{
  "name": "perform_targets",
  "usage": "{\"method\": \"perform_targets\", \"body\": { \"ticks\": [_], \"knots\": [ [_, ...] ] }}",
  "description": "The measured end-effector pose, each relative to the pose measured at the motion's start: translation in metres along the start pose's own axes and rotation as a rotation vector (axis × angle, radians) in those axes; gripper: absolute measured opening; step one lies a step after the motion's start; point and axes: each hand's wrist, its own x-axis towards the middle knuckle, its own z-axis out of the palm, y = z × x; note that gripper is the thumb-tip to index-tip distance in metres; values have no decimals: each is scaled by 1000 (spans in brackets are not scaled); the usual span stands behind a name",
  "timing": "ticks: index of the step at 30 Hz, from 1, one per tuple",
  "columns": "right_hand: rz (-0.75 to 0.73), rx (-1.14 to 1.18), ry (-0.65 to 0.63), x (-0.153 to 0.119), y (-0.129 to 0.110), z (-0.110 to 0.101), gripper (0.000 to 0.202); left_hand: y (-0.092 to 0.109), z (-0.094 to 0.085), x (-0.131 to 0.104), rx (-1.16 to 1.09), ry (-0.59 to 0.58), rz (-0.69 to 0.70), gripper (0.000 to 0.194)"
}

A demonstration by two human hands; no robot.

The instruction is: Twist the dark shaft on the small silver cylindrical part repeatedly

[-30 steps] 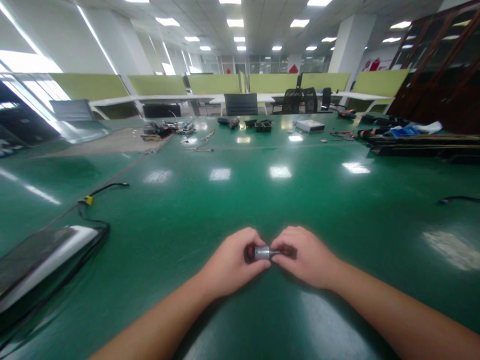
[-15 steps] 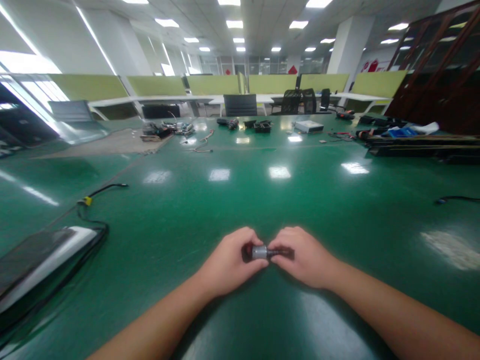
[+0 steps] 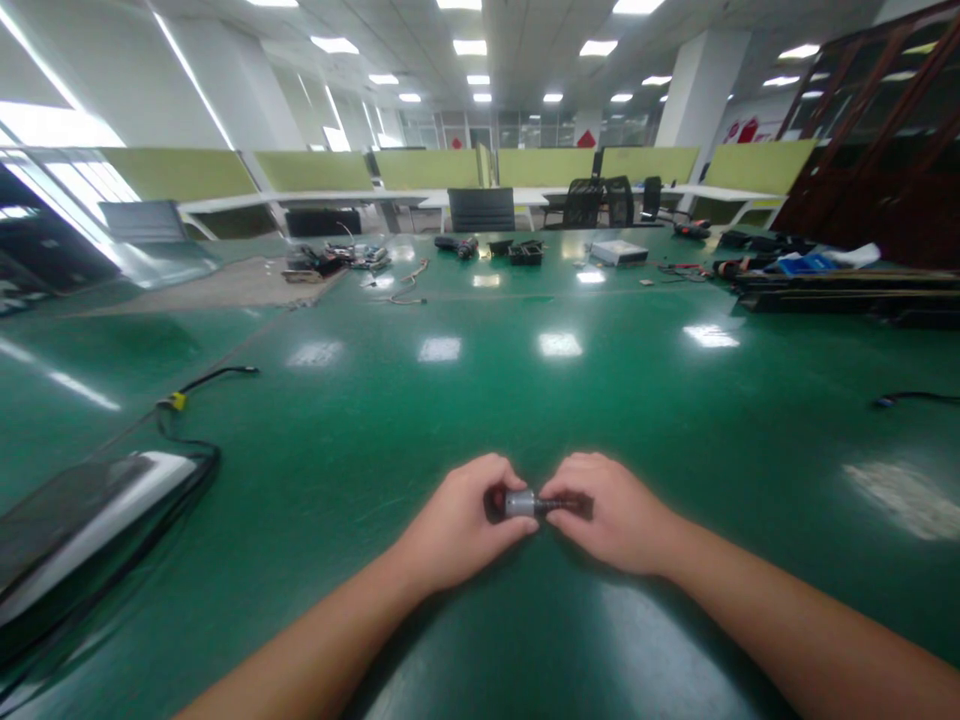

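Nearest are two bare forearms, their hands meeting around a small silver-grey metal cylinder (image 3: 519, 503), which lies sideways over a glossy green table (image 3: 480, 400); whether it touches the surface cannot be told. The left hand (image 3: 459, 520) grips the cylinder between thumb and fingers, its left end dark and partly hidden in the palm. The right hand (image 3: 611, 515) pinches a slim dark stem (image 3: 543, 507) that runs from the cylinder's right end, thumb and fingertips closed on it.

Well to the left of the cylinder rests a flat slab with a dark top and white edge (image 3: 75, 505), a thin black cable (image 3: 217, 455) curling beside it. Well to its right is a pale, worn patch (image 3: 904, 497). Farther off than the cylinder, at left, a yellow band (image 3: 176, 401) marks the cable, and at far right a short black lead (image 3: 919, 398) reaches in.

Far beyond the cylinder sit a jumble of electronic parts (image 3: 322, 260) to the left, a flat silver box (image 3: 619, 252) to the right, and long dark bars (image 3: 840, 292) farther right. Past them stand a grey chair (image 3: 481, 208) and yellow-green partition panels (image 3: 546, 167).
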Motion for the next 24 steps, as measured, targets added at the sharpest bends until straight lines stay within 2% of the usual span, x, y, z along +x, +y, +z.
{"method": "perform_targets", "body": {
  "ticks": [24],
  "knots": [
    [57, -12, 32, -1, 1, -2, 8, 0, -1, 0, -2, -1, 5, 19]
  ]
}}
